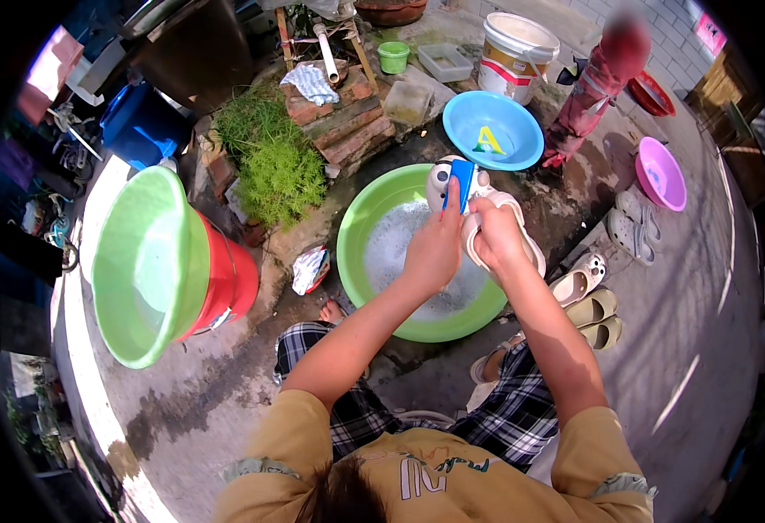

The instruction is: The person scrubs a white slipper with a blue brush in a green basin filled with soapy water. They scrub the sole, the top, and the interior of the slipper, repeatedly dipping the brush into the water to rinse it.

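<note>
Over a green basin (352, 235) of sudsy water, my right hand (497, 231) grips a cream clog (526, 235) by its heel end. The clog's toe carries dark eye-like spots and points away from me. My left hand (435, 248) is closed on a blue scrub brush (462, 174), its index finger stretched along the back. The brush lies against the toe of the clog; its underside is hidden. A similar cream clog (578, 279) rests on the ground right of the basin.
A blue basin (494, 131) and a white bucket (522, 48) stand beyond. Left is a tilted green tub (142, 261) against a red bucket (230, 279). Olive slippers (596, 318), grey clogs (631, 228) and a pink basin (659, 174) lie right. A person in red (591, 91) is nearby.
</note>
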`<state>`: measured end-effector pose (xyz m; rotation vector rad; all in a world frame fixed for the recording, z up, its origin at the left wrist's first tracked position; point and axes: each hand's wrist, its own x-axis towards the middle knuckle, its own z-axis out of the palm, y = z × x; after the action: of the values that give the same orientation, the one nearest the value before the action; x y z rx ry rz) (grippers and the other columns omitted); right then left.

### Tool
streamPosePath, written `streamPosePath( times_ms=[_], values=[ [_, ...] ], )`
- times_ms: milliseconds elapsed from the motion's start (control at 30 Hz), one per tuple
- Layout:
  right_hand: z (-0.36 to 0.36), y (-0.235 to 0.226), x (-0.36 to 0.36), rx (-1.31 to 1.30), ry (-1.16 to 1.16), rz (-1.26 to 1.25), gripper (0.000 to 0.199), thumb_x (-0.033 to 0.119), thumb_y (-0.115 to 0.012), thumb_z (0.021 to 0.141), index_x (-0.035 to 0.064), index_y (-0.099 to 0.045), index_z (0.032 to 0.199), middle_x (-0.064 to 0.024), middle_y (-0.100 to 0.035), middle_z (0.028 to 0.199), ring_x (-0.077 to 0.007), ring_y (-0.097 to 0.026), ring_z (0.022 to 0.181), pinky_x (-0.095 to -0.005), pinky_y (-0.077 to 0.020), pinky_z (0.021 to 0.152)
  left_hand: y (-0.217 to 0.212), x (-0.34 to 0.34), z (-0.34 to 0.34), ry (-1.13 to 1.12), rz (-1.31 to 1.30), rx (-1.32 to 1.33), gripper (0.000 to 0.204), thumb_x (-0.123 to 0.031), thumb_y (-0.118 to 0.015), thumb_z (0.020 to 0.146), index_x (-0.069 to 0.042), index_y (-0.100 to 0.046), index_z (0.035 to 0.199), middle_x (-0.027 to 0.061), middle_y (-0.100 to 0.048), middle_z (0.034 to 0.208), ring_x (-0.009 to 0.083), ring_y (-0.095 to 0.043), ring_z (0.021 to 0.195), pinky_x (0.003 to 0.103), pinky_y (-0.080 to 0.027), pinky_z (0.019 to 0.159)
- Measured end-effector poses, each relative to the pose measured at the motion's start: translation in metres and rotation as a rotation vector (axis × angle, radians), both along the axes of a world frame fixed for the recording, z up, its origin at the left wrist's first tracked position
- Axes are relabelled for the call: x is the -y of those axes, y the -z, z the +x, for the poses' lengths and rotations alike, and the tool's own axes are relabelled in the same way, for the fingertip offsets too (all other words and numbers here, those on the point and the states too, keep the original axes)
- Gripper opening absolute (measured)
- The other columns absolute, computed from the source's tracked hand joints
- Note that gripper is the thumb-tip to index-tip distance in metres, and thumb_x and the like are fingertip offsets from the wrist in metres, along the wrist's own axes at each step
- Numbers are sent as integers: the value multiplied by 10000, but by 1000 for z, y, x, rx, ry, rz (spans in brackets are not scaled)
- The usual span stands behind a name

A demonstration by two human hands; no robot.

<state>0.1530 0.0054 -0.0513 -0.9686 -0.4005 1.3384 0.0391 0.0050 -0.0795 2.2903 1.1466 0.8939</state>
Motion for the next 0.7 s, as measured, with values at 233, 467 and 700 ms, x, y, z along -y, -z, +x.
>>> streamPosePath(
  times_ms=[233, 467, 700],
  values=[
    [-7, 8, -1, 237, 32, -31, 202, -5, -491, 749, -92, -537, 926, -112, -584, 804, -184, -591, 681, -290, -457, 536, -1, 5, -8, 38, -88, 67, 548, -135, -433, 891, -36, -204, 1380, 194, -559, 664, 358, -573, 610, 474, -428, 535],
    [-14, 24, 3, 588, -52, -4, 183, 2, -471, 766, -68, -572, 902, -80, -593, 790, -140, -557, 631, -278, -442, 533, -17, -23, -15, -121, -145, 71, 526, -135, -443, 888, -34, -247, 1365, 222, -555, 734, 374, -563, 666, 466, -431, 576],
    [-3, 8, 6, 690, -202, 66, 377, -2, -439, 763, -64, -506, 1129, -116, -573, 1042, -184, -540, 949, -280, -429, 796, -24, -18, -17, -43, -125, 79, 518, -133, -442, 891, -78, -258, 1372, 208, -563, 739, 375, -559, 669, 461, -426, 579]
  ],
)
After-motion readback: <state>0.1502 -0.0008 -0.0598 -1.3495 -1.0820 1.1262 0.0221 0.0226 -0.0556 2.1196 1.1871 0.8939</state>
